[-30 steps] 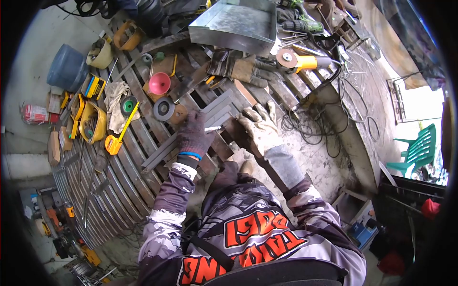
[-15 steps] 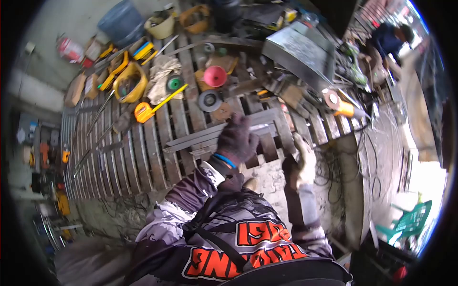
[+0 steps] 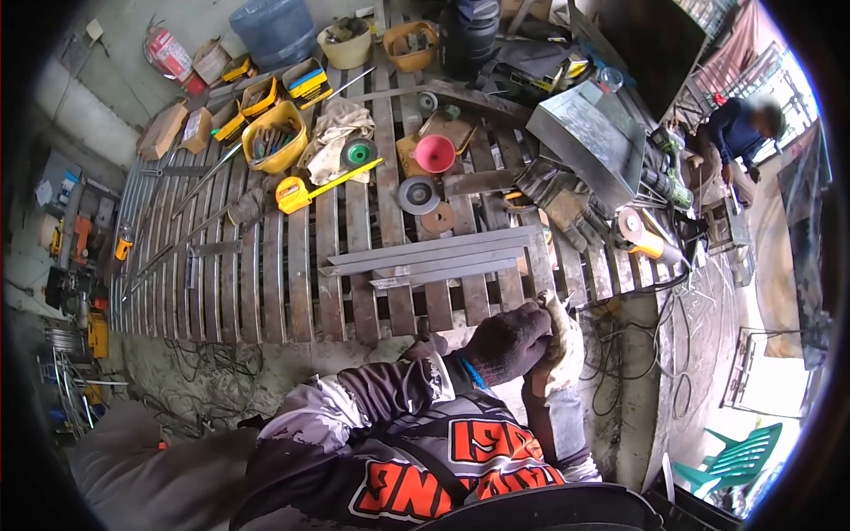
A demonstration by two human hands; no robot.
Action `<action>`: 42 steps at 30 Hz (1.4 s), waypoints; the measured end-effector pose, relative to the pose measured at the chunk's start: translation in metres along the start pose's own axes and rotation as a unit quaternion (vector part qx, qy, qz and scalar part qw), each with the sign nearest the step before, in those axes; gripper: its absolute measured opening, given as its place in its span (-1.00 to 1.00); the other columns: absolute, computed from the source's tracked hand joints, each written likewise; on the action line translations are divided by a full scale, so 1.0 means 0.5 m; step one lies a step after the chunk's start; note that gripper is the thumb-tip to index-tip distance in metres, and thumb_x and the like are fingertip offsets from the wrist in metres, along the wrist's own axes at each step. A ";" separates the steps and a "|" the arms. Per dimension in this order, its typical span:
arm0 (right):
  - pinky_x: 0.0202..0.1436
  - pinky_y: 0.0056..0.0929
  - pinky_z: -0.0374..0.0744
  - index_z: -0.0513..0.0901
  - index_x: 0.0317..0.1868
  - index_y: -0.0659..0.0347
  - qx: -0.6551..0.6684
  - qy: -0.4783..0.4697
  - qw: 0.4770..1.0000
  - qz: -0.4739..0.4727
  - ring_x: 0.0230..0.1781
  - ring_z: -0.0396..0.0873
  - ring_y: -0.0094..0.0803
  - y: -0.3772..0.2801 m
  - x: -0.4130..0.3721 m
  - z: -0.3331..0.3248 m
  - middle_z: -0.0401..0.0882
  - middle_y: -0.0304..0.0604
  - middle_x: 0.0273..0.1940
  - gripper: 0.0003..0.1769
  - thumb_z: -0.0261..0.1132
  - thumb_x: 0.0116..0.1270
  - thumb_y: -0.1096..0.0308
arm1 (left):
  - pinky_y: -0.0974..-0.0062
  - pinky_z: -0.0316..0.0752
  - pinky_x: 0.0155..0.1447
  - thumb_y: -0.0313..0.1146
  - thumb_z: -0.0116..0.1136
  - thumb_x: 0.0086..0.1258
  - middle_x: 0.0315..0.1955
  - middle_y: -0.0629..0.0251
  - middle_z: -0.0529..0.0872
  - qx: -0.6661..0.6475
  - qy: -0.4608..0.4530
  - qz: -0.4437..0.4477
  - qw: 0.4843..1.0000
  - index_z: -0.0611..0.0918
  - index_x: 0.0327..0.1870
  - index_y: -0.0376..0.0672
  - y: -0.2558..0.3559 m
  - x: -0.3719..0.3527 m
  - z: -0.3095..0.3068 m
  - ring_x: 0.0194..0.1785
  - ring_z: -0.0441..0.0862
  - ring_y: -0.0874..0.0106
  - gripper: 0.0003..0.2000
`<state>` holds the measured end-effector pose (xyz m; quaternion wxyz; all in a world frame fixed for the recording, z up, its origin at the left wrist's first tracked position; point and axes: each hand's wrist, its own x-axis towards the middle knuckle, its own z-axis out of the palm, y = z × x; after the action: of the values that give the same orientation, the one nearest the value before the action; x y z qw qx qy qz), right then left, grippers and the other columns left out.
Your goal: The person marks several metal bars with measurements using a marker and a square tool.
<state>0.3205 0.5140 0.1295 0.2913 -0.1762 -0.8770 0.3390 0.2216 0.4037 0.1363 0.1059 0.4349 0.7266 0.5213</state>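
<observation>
My left hand (image 3: 522, 334), in a dark glove with a blue band at the wrist, is closed against my right hand (image 3: 560, 350) in front of the bench edge. Its fingers seem to grip the pale work glove on that right hand, though the contact is partly hidden. My right hand points upward, its visible fingers stretched out. Just beyond both hands lie several grey metal bars (image 3: 434, 256), side by side across the slatted steel bench (image 3: 274, 292). Farther off is a yellow tape measure (image 3: 292, 194) with its blade pulled out.
An angle grinder (image 3: 651, 242) lies at the bench's right edge, near a metal box (image 3: 589, 133). Grinding discs (image 3: 417, 195), a pink round piece (image 3: 435, 154) and a yellow container (image 3: 275, 139) stand behind the bars. Cables (image 3: 620, 345) hang below. Another person (image 3: 748, 128) works at far right.
My left hand has left the metal bars and moved right and toward my body, meeting my right hand. My right hand has drawn slightly closer to me. The view has shifted a little.
</observation>
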 end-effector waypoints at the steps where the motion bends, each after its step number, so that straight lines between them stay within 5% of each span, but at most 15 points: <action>1: 0.23 -0.22 0.70 0.63 0.45 0.38 0.062 0.003 0.998 0.017 0.08 0.80 -0.10 0.004 -0.001 0.000 0.81 0.12 0.10 -0.39 0.37 0.52 0.17 | 0.05 0.65 -0.12 -0.39 0.39 0.35 -0.26 0.10 0.66 -0.009 -0.002 0.035 0.999 0.63 -0.10 -0.14 0.000 0.001 -0.002 -0.15 0.75 -0.04 -0.80; 3: 0.30 -0.26 0.67 0.70 0.35 0.40 0.151 -0.003 0.987 0.053 0.14 0.78 -0.19 0.025 -0.007 0.001 0.80 0.13 0.14 -0.31 0.32 0.53 -0.08 | 0.08 0.67 -0.07 -0.34 0.42 0.37 -0.25 0.14 0.68 -0.011 -0.040 0.077 0.996 0.67 -0.15 -0.16 0.021 0.010 -0.034 -0.13 0.75 0.01 -0.82; 6: 0.29 -0.17 0.72 0.75 0.26 0.31 0.079 0.092 0.992 0.039 0.14 0.82 -0.13 0.072 -0.049 0.043 0.83 0.05 0.16 -0.61 0.42 0.47 0.38 | 0.10 0.69 0.02 -0.33 0.44 0.37 -0.20 0.15 0.73 0.028 -0.037 0.168 0.985 0.70 -0.08 -0.16 -0.023 0.040 -0.090 -0.10 0.76 0.03 -0.80; 8: 0.07 -0.31 0.83 0.74 0.27 0.31 0.228 0.104 0.966 0.057 -0.06 0.87 -0.15 0.139 -0.067 0.060 0.83 0.16 0.09 -0.65 0.33 0.52 0.51 | 0.13 0.70 0.11 -0.35 0.38 0.44 -0.16 0.11 0.75 0.123 -0.016 0.125 0.984 0.75 -0.04 -0.14 -0.141 0.087 -0.195 -0.02 0.77 0.03 -0.84; 10: -0.08 -0.36 0.85 0.72 0.29 0.39 0.552 0.048 0.766 0.326 -0.18 0.88 -0.17 0.115 -0.060 0.000 0.85 0.20 -0.02 -0.63 0.27 0.60 0.38 | 0.11 0.71 0.11 -0.43 0.26 0.45 0.00 -0.02 0.76 0.366 -0.005 0.015 0.931 0.73 0.06 -0.11 -0.250 0.168 -0.351 0.06 0.75 -0.07 -0.79; 11: -0.12 -0.31 0.85 0.69 0.29 0.49 0.432 0.039 0.849 0.301 -0.23 0.88 -0.13 0.091 -0.048 -0.008 0.86 0.22 -0.12 -0.51 0.20 0.65 0.19 | 0.03 0.67 0.16 -0.36 0.25 0.43 0.01 -0.03 0.76 0.406 0.044 -0.041 0.912 0.72 0.03 -0.11 -0.297 0.175 -0.416 0.09 0.73 -0.13 -0.79; 12: -0.12 -0.31 0.85 0.69 0.29 0.49 0.432 0.042 0.849 0.301 -0.23 0.88 -0.13 0.072 -0.045 -0.017 0.86 0.22 -0.12 -0.51 0.20 0.65 0.19 | -0.06 0.64 0.20 -0.25 0.29 0.37 0.05 -0.06 0.77 0.437 0.073 -0.204 0.873 0.73 0.05 -0.09 -0.353 0.180 -0.480 0.13 0.73 -0.17 -0.72; 16: -0.06 -0.20 0.86 0.70 0.29 0.45 0.467 0.108 0.837 0.263 -0.19 0.89 -0.07 0.018 -0.035 -0.048 0.87 0.17 -0.13 -0.52 0.19 0.65 0.20 | 0.01 0.59 0.39 -0.19 0.49 0.27 0.25 -0.14 0.69 0.520 -0.003 -0.422 0.743 0.72 0.21 -0.01 -0.436 0.104 -0.702 0.30 0.68 -0.15 -0.54; 21: -0.03 -0.18 0.87 0.72 0.28 0.41 0.374 0.156 0.875 0.265 -0.17 0.89 -0.05 0.034 -0.034 -0.033 0.86 0.19 -0.04 -0.58 0.23 0.61 0.28 | 0.06 0.45 0.61 -0.28 0.62 0.20 0.54 -0.06 0.45 0.405 0.076 -0.334 0.848 0.42 0.62 -0.01 -0.621 -0.043 -0.773 0.59 0.44 -0.07 -0.11; 28: 0.17 0.02 0.83 0.72 0.25 0.46 0.463 0.122 0.857 0.191 0.09 0.84 0.08 -0.005 0.034 0.003 0.79 0.22 0.18 -0.60 0.25 0.64 0.30 | 0.10 0.59 0.32 -0.37 0.68 0.02 0.12 0.07 0.62 0.344 0.056 -0.266 0.899 0.55 0.25 -0.11 -0.682 -0.092 -0.834 0.21 0.64 0.04 -0.29; 33: 0.24 -0.09 0.79 0.72 0.29 0.35 0.452 0.120 0.849 0.246 0.07 0.86 -0.01 -0.064 0.064 0.016 0.85 0.13 0.06 -0.61 0.23 0.69 0.26 | 0.38 0.69 -0.22 -0.47 0.49 0.23 -0.10 0.12 0.68 0.010 0.288 -0.254 0.923 0.54 0.12 -0.21 -0.430 -0.087 -0.727 -0.22 0.72 0.35 -0.55; 36: 0.29 -0.15 0.73 0.68 0.37 0.30 0.183 -0.020 0.982 0.050 0.23 0.78 -0.06 -0.088 0.102 0.012 0.74 0.16 0.30 -0.44 0.24 0.70 -0.02 | 0.40 0.65 -0.26 -0.31 0.45 0.38 -0.44 0.27 0.68 -0.206 0.218 -0.101 0.948 0.56 0.03 -0.24 -0.285 -0.021 -0.569 -0.39 0.69 0.42 -0.65; 37: 0.37 -0.09 0.67 0.67 0.37 0.29 0.147 -0.128 0.980 -0.030 0.30 0.73 -0.02 -0.095 0.135 -0.023 0.69 0.21 0.35 -0.46 0.45 0.56 0.12 | 0.39 0.64 -0.24 -0.17 0.52 0.40 -0.42 0.26 0.70 -0.200 0.296 -0.085 0.930 0.59 -0.08 -0.22 -0.198 0.020 -0.462 -0.39 0.69 0.43 -0.63; 39: 0.39 0.14 0.68 0.69 0.22 0.33 0.045 -0.123 0.970 -0.203 0.17 0.73 0.26 -0.136 0.181 -0.032 0.74 0.19 0.14 -0.53 0.35 0.28 0.48 | 0.41 0.66 -0.17 0.03 0.52 0.45 -0.36 0.31 0.72 -0.279 0.136 -0.038 0.950 0.65 -0.10 -0.23 -0.206 0.035 -0.323 -0.34 0.72 0.44 -0.55; 42: 0.35 0.11 0.72 0.70 0.14 0.30 -0.022 -0.102 0.964 -0.243 0.18 0.71 0.24 -0.096 0.148 -0.040 0.69 0.13 0.14 -0.43 0.50 0.02 0.46 | 0.41 0.66 -0.04 -0.09 0.47 0.51 -0.07 0.29 0.73 -0.244 0.198 -0.271 0.910 0.62 0.12 -0.20 -0.092 0.023 -0.073 -0.07 0.75 0.47 -0.58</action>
<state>0.2708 0.5272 0.2039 0.2702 0.0717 -0.9257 0.2549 0.1686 0.3842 0.1162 0.2000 0.0695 0.6727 0.7090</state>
